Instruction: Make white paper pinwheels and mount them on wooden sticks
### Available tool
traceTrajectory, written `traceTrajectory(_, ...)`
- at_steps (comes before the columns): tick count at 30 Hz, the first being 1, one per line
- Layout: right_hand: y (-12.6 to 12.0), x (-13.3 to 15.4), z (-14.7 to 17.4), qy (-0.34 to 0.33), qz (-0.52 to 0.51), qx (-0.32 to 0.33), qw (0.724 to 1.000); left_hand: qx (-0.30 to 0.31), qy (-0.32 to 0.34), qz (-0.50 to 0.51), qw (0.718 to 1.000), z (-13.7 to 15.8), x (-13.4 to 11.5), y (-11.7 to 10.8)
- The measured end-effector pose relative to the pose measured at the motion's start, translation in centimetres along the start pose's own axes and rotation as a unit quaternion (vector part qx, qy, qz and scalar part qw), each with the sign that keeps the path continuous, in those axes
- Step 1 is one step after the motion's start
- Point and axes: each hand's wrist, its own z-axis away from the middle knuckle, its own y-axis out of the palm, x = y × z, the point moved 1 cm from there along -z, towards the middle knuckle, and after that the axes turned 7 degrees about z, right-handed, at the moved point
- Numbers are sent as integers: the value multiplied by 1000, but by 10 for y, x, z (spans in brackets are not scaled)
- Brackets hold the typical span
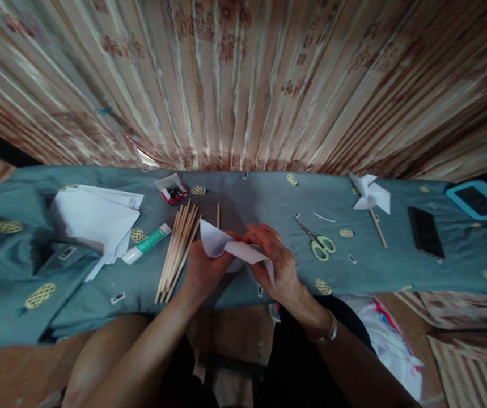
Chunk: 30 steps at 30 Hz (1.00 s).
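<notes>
Left hand [204, 267] and right hand [280, 262] grip curled pinwheel paper [245, 252] (partly hidden), slanting lengthwise toward the table [264, 198]'s near edge.

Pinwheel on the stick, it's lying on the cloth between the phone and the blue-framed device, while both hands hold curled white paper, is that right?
Not quite: the head view shows the pinwheel between the scissors and the phone. It does lie on the cloth, and the left hand and right hand do hold curled white paper.
</notes>
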Motion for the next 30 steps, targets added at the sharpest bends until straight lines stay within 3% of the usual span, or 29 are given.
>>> traceTrajectory(16,2,1,4,-20,21,-7,1000,3,12,-8,1000,1,-2,1)
traceTrajectory(30,3,-2,2,21,-22,2,1000,-8,-3,-23,1000,0,-5,0)
